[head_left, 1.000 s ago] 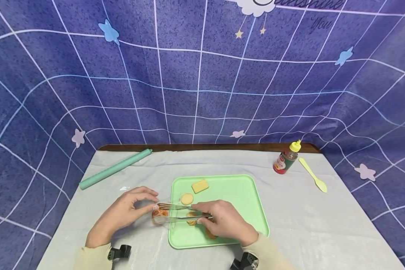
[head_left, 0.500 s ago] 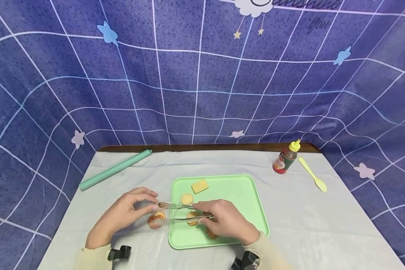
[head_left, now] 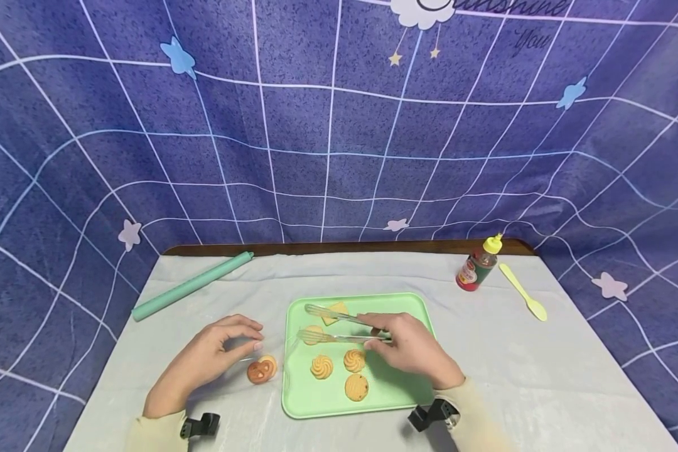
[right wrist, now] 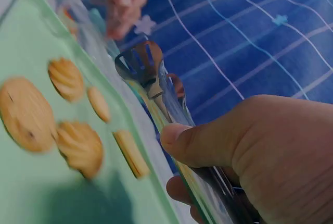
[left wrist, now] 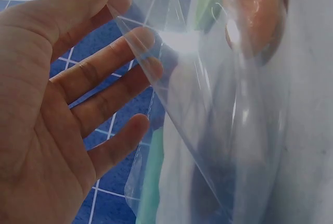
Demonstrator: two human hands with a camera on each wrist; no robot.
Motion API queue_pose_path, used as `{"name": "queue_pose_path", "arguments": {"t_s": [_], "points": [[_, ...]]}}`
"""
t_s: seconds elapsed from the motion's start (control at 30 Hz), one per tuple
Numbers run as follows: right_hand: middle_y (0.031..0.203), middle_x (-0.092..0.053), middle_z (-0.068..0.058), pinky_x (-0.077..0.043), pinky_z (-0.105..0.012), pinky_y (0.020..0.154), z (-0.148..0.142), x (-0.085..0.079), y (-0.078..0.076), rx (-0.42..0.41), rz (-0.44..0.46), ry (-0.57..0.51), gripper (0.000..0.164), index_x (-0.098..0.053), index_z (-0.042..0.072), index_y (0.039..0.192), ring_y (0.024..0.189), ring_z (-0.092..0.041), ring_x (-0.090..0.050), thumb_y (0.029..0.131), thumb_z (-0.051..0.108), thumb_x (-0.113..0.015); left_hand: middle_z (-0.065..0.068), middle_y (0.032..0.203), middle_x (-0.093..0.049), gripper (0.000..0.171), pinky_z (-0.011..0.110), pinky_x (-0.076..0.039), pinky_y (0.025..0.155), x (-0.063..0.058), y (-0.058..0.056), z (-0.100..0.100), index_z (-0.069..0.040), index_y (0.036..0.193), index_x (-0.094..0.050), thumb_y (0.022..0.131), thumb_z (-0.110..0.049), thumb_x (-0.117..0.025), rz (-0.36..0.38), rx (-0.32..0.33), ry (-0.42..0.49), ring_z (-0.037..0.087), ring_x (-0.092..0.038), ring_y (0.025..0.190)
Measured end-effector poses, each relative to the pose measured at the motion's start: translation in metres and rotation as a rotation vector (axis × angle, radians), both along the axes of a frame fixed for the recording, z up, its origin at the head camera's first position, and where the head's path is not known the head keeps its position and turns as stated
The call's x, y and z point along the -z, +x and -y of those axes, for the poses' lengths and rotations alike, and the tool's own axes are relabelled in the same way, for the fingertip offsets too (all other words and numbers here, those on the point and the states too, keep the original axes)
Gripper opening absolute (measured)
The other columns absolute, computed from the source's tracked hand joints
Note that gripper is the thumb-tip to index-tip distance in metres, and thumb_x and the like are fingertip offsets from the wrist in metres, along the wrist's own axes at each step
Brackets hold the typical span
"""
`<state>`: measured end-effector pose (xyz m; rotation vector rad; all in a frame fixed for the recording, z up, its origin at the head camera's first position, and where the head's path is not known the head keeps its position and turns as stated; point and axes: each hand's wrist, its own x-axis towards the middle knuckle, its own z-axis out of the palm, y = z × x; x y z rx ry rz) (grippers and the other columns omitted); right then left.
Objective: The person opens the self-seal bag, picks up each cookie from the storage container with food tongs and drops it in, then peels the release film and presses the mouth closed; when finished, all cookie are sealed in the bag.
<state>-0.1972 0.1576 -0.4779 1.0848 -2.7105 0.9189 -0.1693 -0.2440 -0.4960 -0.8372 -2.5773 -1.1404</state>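
My left hand (head_left: pixel 217 348) is beside the tray's left edge, thumb and fingertip pinching the rim of a clear plastic bag (left wrist: pixel 200 96). A brown pretzel-shaped cookie (head_left: pixel 258 372) and a paler cookie lie together inside the bag. My right hand (head_left: pixel 409 345) grips metal tongs (head_left: pixel 344 339) over the light green tray (head_left: pixel 398 304); their slotted tips (right wrist: pixel 139 63) are apart with nothing between them. Swirled cookies (head_left: pixel 321 367), a round cookie with dark specks (head_left: pixel 356 387), a small plain round cookie (head_left: pixel 312 331) and a rectangular biscuit (head_left: pixel 336 309) lie on the tray.
A green roll (head_left: pixel 192 286) lies at the back left of the cloth-covered table (head_left: pixel 520 376). At the back right stand a sauce bottle (head_left: pixel 478 263) with a yellow cap and, beside it, a yellow spoon (head_left: pixel 524 292). A blue patterned curtain hangs behind.
The right hand has drawn the tongs out of the bag, rightward and back over the tray. The pretzel-shaped cookie has settled lower in the bag. My left hand has stayed in place.
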Motion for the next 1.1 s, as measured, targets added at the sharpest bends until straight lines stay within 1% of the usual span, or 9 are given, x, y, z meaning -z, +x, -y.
{"name": "queue_pose_path", "arguments": {"t_s": [0.13,0.23,0.3,0.53,0.6,0.7,0.9,1.03,1.1], "points": [[0.109,-0.075,0.001,-0.05,-0.031,0.063,-0.014,0.001,-0.006,0.088,0.002,0.016,0.048,-0.069,0.017,0.133,0.061,-0.002,-0.053,0.087,0.02,-0.083,-0.009,0.112,-0.068,0.008,0.015,-0.042,0.096,0.001,0.0,0.001,-0.021,0.099,-0.078,0.091,-0.018,-0.08,0.018,-0.012,-0.003,0.015,-0.064,0.107],[0.107,-0.075,0.001,-0.053,-0.036,0.071,-0.022,0.003,-0.009,0.142,0.016,0.04,0.048,-0.07,0.019,0.133,0.077,-0.006,-0.063,0.086,0.02,-0.083,-0.013,0.112,-0.067,0.008,0.016,-0.042,0.096,0.001,0.0,0.001,-0.023,0.098,-0.078,0.091,-0.02,-0.08,0.034,-0.02,-0.008,0.014,-0.064,0.108],[0.106,-0.075,0.001,-0.054,-0.038,0.074,-0.026,0.004,-0.011,0.16,0.027,0.056,0.048,-0.07,0.018,0.133,0.084,-0.008,-0.066,0.087,0.021,-0.083,-0.014,0.112,-0.066,0.008,0.017,-0.043,0.096,0.0,0.001,0.001,-0.023,0.099,-0.078,0.091,-0.02,-0.079,0.039,-0.021,-0.009,0.014,-0.064,0.108],[0.115,-0.073,-0.003,-0.055,-0.043,0.081,-0.034,0.006,-0.013,0.184,0.046,0.094,0.048,-0.07,0.017,0.132,0.095,-0.016,-0.07,0.086,0.021,-0.083,-0.012,0.112,-0.067,0.008,0.019,-0.045,0.095,0.0,0.002,0.0,-0.022,0.099,-0.078,0.091,-0.019,-0.079,0.041,-0.024,-0.004,0.014,-0.064,0.107],[0.115,-0.073,-0.004,-0.055,-0.043,0.08,-0.037,0.004,-0.013,0.188,0.051,0.108,0.048,-0.07,0.018,0.132,0.093,-0.016,-0.07,0.086,0.021,-0.083,-0.013,0.112,-0.067,0.008,0.02,-0.046,0.093,-0.001,0.001,0.0,-0.023,0.098,-0.078,0.091,-0.019,-0.079,0.033,-0.023,-0.003,0.014,-0.064,0.107],[0.112,-0.074,-0.005,-0.053,-0.039,0.073,-0.04,0.0,-0.012,0.188,0.069,0.135,0.049,-0.069,0.017,0.133,0.08,-0.012,-0.066,0.086,0.022,-0.083,-0.011,0.111,-0.067,0.01,0.022,-0.047,0.093,-0.003,0.001,0.0,-0.025,0.098,-0.078,0.091,-0.017,-0.079,0.02,-0.017,0.0,0.015,-0.065,0.106],[0.094,-0.073,0.003,-0.047,-0.033,0.062,-0.045,-0.01,-0.009,0.187,0.082,0.177,0.05,-0.069,0.017,0.133,0.067,-0.005,-0.056,0.085,0.022,-0.084,-0.005,0.111,-0.069,0.008,0.023,-0.047,0.093,-0.004,0.002,0.0,-0.021,0.099,-0.078,0.092,-0.018,-0.078,0.023,-0.019,-0.003,0.016,-0.065,0.106],[0.097,-0.074,0.0,-0.05,-0.036,0.063,-0.044,-0.009,-0.01,0.19,0.04,0.154,0.051,-0.068,0.016,0.134,0.072,-0.011,-0.063,0.086,0.022,-0.084,-0.009,0.111,-0.069,0.008,0.022,-0.047,0.092,-0.005,0.002,-0.001,-0.022,0.099,-0.079,0.091,-0.02,-0.079,0.026,-0.029,-0.007,0.015,-0.065,0.106],[0.103,-0.075,-0.003,-0.053,-0.04,0.07,-0.042,-0.006,-0.01,0.189,0.024,0.137,0.052,-0.067,0.016,0.135,0.082,-0.015,-0.068,0.086,0.022,-0.083,-0.012,0.111,-0.068,0.008,0.02,-0.046,0.093,-0.004,0.002,-0.002,-0.023,0.099,-0.079,0.091,-0.02,-0.079,0.028,-0.028,-0.008,0.015,-0.065,0.107]]}}
